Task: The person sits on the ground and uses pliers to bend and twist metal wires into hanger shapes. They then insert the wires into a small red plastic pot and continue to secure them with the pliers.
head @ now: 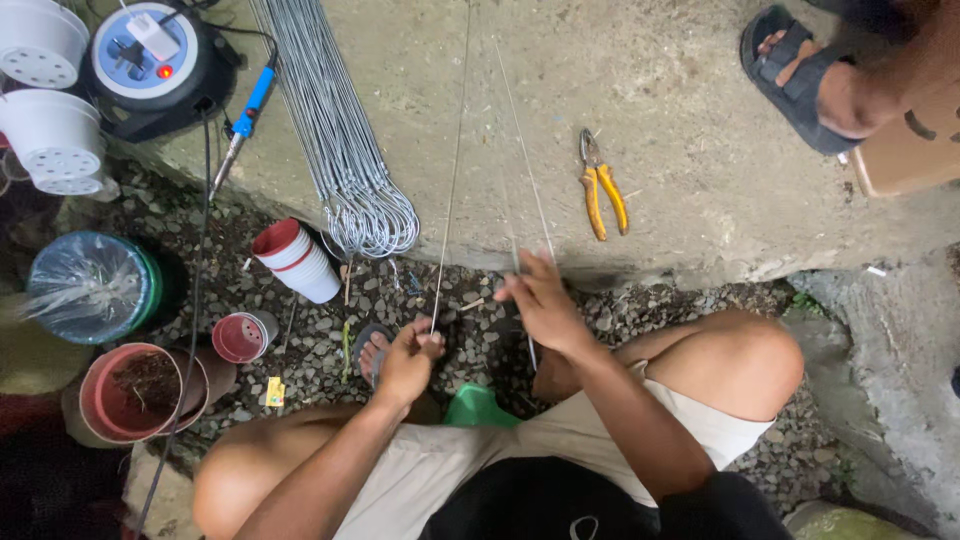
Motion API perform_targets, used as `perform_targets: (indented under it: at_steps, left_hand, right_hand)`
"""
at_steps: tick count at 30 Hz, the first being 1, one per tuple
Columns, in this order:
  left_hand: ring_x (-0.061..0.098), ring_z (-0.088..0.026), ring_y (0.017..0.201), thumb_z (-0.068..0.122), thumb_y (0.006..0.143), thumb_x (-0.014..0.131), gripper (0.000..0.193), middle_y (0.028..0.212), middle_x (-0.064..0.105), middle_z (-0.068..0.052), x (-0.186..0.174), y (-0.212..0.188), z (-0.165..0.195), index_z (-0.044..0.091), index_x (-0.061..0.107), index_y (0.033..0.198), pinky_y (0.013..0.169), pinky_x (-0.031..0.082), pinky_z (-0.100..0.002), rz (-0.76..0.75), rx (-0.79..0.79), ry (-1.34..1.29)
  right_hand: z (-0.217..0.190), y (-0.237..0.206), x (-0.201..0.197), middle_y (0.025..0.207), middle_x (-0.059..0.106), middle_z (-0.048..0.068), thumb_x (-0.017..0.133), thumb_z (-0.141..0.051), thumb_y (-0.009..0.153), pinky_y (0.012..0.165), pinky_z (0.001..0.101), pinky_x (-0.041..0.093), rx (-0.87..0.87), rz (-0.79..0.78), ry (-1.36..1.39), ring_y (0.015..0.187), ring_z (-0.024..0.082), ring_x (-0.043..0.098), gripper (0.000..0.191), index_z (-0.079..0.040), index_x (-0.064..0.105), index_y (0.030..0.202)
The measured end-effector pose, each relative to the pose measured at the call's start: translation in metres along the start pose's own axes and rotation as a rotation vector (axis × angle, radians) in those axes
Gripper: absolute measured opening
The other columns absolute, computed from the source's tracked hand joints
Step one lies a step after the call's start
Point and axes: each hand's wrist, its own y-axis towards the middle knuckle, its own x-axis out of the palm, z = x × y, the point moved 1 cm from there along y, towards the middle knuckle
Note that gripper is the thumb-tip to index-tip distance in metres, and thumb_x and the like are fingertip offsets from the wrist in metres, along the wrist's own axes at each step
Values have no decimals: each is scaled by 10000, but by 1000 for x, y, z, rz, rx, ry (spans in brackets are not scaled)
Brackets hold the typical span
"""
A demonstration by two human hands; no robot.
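Observation:
My left hand [408, 362] is closed on the near end of a long thin metal wire [455, 160] that runs away over the concrete slab [680, 110]. My right hand [540, 300] pinches a second thin wire [520, 140] near the slab's edge, fingers partly spread. Both hands sit above gravel between my bent knees. Yellow-handled pliers [602, 188] lie on the slab just beyond my right hand.
A bundle of hooked wires [340, 130] lies on the slab at left, beside a blue soldering iron [245, 120] and a cable reel [155, 60]. Stacked red-and-white pots [297, 260], a brown pot [140, 392] and white pots [45, 100] stand left. Another person's sandalled foot [805, 80] rests top right.

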Motion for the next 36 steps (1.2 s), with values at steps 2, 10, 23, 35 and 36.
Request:
perform_targets:
  at_steps: [2, 10, 23, 35, 36]
  left_hand:
    - [672, -195, 989, 196, 1008, 641, 405, 1094, 706, -102, 2, -5, -2, 31, 565, 1371, 893, 532, -325, 49, 198, 117]
    - [716, -172, 1024, 281, 1030, 542, 402, 1150, 739, -103, 49, -27, 10, 60, 578, 1364, 907, 559, -333, -449, -34, -279]
    - [709, -150, 872, 209, 1015, 607, 420, 1027, 747, -94, 42, -30, 16, 40, 618, 1400, 800, 594, -309, -452, -167, -186]
    - [728, -139, 851, 184, 1003, 648, 343, 977, 768, -83, 58, -15, 30, 20, 689, 1301, 794, 605, -289, -544, -182, -157]
    - [725, -141, 847, 175, 1004, 657, 327, 975, 766, -87, 59, -14, 31, 11, 705, 1282, 789, 608, -290, -532, -167, -153]
  right_hand:
    - [1, 4, 14, 1456, 560, 244, 441, -332, 1075, 1218, 499, 204, 18, -27, 155, 1443, 402, 374, 452, -112, 804, 918]
    - [-10, 2, 27, 1260, 677, 166, 476, -312, 1070, 1142, 420, 351, -12, -75, 247, 1324, 337, 547, 436, -71, 796, 897]
    - [54, 70, -93, 1080, 534, 201, 936, -579, 798, 837, 482, 469, 99, 590, -602, 996, 365, 550, 807, 32, 555, 1160]
    - [113, 76, -118, 929, 604, 94, 637, -451, 1090, 780, 475, 489, 537, 42, -213, 869, 258, 621, 453, -1, 584, 1093]
    - [110, 64, -121, 945, 589, 86, 623, -407, 1079, 734, 435, 483, 444, 28, -95, 830, 235, 596, 420, -5, 510, 1124]
